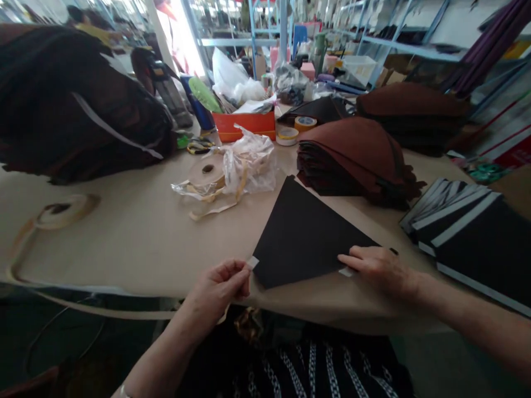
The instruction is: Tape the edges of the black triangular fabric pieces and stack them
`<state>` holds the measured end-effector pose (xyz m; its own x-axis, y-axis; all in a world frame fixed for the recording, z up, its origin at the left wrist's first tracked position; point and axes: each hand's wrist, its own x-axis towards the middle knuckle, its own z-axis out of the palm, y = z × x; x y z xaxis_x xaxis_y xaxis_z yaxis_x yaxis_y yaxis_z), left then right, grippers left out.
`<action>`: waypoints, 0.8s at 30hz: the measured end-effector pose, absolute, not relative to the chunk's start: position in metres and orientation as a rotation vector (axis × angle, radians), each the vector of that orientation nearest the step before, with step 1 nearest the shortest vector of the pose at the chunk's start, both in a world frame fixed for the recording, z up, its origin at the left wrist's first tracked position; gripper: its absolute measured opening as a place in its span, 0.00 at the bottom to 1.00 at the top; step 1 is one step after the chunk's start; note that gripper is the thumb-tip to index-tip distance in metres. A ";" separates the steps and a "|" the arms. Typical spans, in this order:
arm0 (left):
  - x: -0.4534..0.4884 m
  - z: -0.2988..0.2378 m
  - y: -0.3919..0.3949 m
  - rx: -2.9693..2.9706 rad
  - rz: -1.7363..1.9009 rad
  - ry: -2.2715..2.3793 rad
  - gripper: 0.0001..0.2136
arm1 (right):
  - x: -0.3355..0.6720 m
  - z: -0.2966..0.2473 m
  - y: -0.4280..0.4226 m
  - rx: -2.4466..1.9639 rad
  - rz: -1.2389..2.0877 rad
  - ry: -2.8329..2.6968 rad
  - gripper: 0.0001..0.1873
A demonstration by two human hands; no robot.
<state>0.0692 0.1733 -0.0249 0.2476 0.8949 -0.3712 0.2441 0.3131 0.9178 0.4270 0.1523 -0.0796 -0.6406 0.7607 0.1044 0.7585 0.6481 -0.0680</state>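
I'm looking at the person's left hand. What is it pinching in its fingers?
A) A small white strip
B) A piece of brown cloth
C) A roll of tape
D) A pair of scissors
A. The left hand pinches a small white strip beside a corner of the black triangular sheet.

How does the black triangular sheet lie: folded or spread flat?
Spread flat: the black triangular sheet lies smooth on the tan tabletop, without visible creases.

Harsh daylight from a bright opening (180, 36) at the back burns out to white glare, the wide lens bows the blue metal shelving (409, 47) near the edges, and the grey floor (435, 365) below the tan surface (124, 249) falls dim.
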 end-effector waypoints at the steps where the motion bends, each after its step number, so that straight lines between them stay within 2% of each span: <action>1: 0.075 -0.027 0.171 1.238 0.571 1.268 0.17 | 0.427 -0.080 0.151 -1.316 0.134 -2.677 0.17; 6: 0.111 -0.033 0.157 1.451 0.403 1.220 0.14 | 0.399 -0.055 0.147 -1.535 0.937 -2.006 0.17; 9: 0.132 -0.034 0.152 1.517 0.344 1.175 0.13 | 0.373 -0.037 0.142 -1.446 1.370 -1.710 0.15; 11: 0.141 -0.034 0.151 1.550 0.335 1.174 0.13 | 0.361 -0.032 0.140 -1.394 1.542 -1.632 0.14; 16: 0.151 -0.037 0.150 1.613 0.342 1.178 0.13 | 0.351 -0.037 0.142 -1.377 1.593 -1.612 0.05; 24: 0.148 -0.052 0.150 1.617 0.280 1.185 0.16 | 0.365 -0.042 0.141 -1.432 1.462 -1.630 0.04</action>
